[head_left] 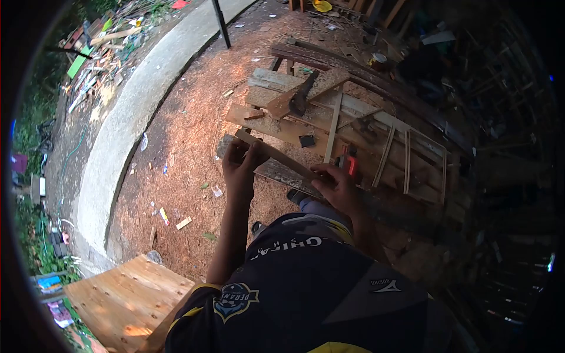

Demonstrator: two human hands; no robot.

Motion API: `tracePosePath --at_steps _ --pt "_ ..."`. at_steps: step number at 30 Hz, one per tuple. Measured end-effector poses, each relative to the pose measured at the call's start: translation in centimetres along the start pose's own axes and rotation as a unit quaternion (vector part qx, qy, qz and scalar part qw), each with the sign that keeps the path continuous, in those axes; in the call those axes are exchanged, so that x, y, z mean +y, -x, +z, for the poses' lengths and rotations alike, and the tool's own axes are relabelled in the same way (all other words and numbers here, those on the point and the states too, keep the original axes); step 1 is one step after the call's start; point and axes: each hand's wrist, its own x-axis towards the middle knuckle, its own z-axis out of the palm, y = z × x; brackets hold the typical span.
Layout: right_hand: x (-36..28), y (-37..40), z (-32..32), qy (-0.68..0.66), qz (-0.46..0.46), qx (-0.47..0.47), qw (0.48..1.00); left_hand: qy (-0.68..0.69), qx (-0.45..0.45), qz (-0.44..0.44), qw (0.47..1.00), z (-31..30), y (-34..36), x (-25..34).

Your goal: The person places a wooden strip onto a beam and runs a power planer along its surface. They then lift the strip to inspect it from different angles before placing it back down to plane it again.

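Observation:
A short, flat wooden strip (pixel 282 157) spans my two hands above the near edge of the workbench. My left hand (pixel 242 157) is closed on its left end, with thumb and fingers pinching it. At the other end, my right hand (pixel 334 183) grips the strip between thumb and fingers. Just beyond the right hand lies a tool with a red handle (pixel 352 160), partly hidden by the fingers. A small black block (pixel 307 140) rests on the boards past the strip. Farther back, a dark curved tool (pixel 302 94) lies across a wide board (pixel 332 81).
Thin wooden slats, some joined into a frame (pixel 407 162), lie on the bench boards (pixel 282 126). Wood shavings (pixel 182 117) cover the ground. A concrete kerb (pixel 118 141) curves along the left, and a plywood sheet (pixel 123 300) stands at lower left.

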Motion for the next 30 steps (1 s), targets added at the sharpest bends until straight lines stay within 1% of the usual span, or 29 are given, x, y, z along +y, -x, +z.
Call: tracePosePath --at_steps 6,9,13,18,21,24,27,29,30 --pt "-0.2 -3.6 -0.6 0.011 0.001 -0.070 0.998 0.023 0.050 0.020 0.998 0.1 -0.2 -0.1" --pt "-0.5 -5.1 -1.1 0.010 0.043 -0.121 0.992 0.025 0.078 0.032 0.996 -0.2 0.0 -0.2" --pt "-0.1 -7.0 -1.1 0.017 -0.007 -0.178 0.984 0.032 0.112 0.054 0.992 -0.4 0.1 -0.2" --pt "0.2 -9.0 -0.7 0.023 -0.024 -0.244 0.969 0.021 0.173 0.062 0.983 -0.7 0.2 -1.1" --pt "0.0 -10.2 -0.7 0.019 0.001 -0.283 0.959 0.026 0.202 0.059 0.977 -1.2 0.0 -2.3" --pt "3.2 -11.3 0.1 0.036 -0.022 -0.279 0.959 0.001 0.208 0.016 0.978 -2.2 -0.4 -4.5" --pt "7.4 -12.7 1.3 0.009 0.064 -0.290 0.955 -0.002 0.286 -0.034 0.958 -3.0 -0.1 -7.8" --pt "13.7 -13.6 2.9 -0.023 0.160 -0.289 0.943 -0.014 0.315 -0.076 0.946 -3.4 0.6 -9.5" --pt "15.8 -14.1 3.6 -0.037 0.209 -0.287 0.934 -0.010 0.330 -0.092 0.939 -3.9 1.2 -11.0"
